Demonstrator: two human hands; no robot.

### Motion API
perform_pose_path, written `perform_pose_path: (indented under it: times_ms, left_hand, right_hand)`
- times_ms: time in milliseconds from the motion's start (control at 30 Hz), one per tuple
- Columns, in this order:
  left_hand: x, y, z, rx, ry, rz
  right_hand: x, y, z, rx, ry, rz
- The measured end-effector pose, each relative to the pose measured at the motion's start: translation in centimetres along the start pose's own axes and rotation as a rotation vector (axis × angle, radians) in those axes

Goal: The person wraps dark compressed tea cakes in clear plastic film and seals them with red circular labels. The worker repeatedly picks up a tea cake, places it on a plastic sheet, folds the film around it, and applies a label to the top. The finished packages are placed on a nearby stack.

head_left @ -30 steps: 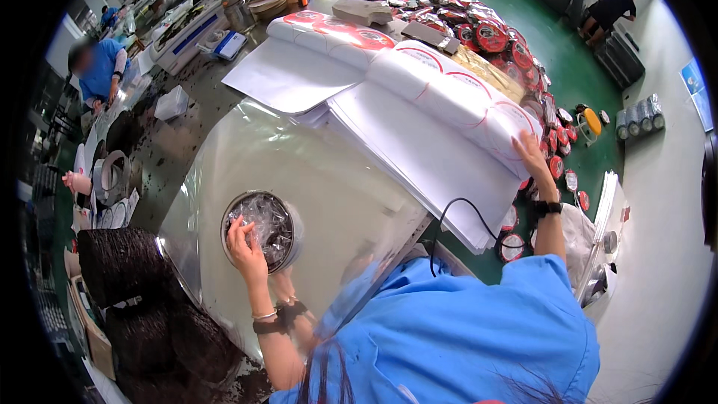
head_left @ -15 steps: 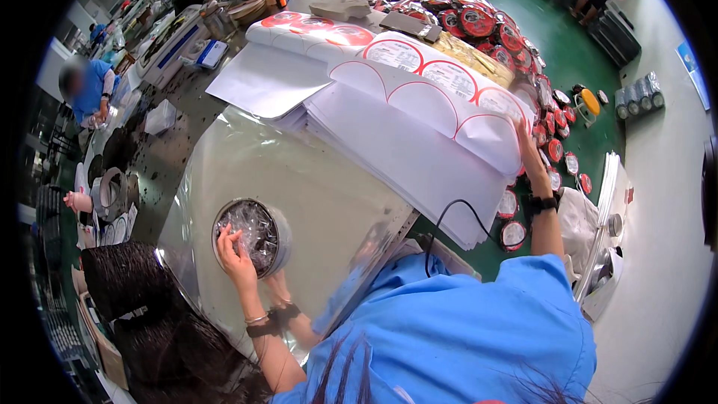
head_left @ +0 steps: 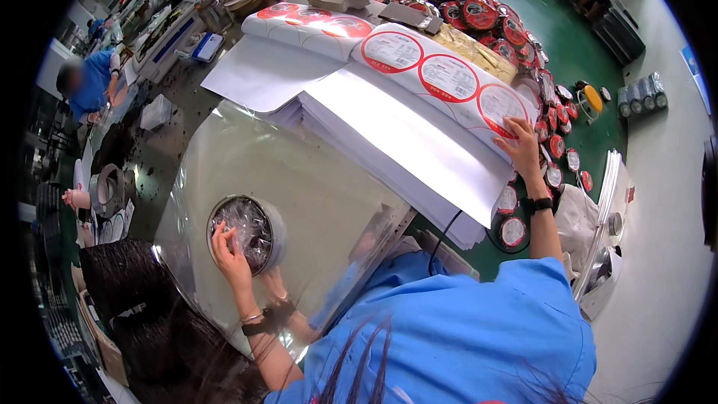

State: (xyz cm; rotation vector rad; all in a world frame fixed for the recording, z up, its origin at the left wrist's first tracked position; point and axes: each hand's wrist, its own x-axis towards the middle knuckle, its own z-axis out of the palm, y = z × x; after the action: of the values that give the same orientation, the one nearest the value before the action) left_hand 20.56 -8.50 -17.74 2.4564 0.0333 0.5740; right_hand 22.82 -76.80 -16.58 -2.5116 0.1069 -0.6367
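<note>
Fingers of my left hand (head_left: 230,253) rest open on the round plastic-wrapped disc (head_left: 245,230) lying on clear film (head_left: 314,179). My right hand (head_left: 523,151), open, presses the round red-rimmed label (head_left: 499,108) on the white sheets (head_left: 419,146) beneath it.

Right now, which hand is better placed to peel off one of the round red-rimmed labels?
Right. The right hand already rests on the sheet of round labels, fingertips on one. The left hand is far off, on the wrapped round disc.

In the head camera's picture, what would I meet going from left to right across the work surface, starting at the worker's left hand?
Left hand on the round wrapped disc → clear plastic sheet → stack of white sheets → right hand on a round red-rimmed label → small red-rimmed discs.
</note>
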Motion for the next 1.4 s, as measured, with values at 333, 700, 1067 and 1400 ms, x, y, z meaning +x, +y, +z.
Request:
perform_pose_path:
  times_ms: [333,700,1067,1400]
  left_hand:
    - [-0.1,-0.1,-0.2,0.011,-0.004,-0.009]
    - [-0.2,-0.2,0.0,-0.002,0.01,-0.027]
    - [0.0,-0.3,0.0,-0.016,-0.002,-0.018]
    - [-0.2,-0.7,0.0,-0.002,-0.002,-0.039]
  right_hand:
    - [1.0,0.4,0.1,0.175,-0.097,0.07]
    - [-0.7,-0.3,1.0,-0.034,-0.03,-0.042]
    - [1.1,-1.3,-1.4,0.189,-0.155,0.102]
    - [1.7,2.4,-0.7,0.249,-0.163,-0.005]
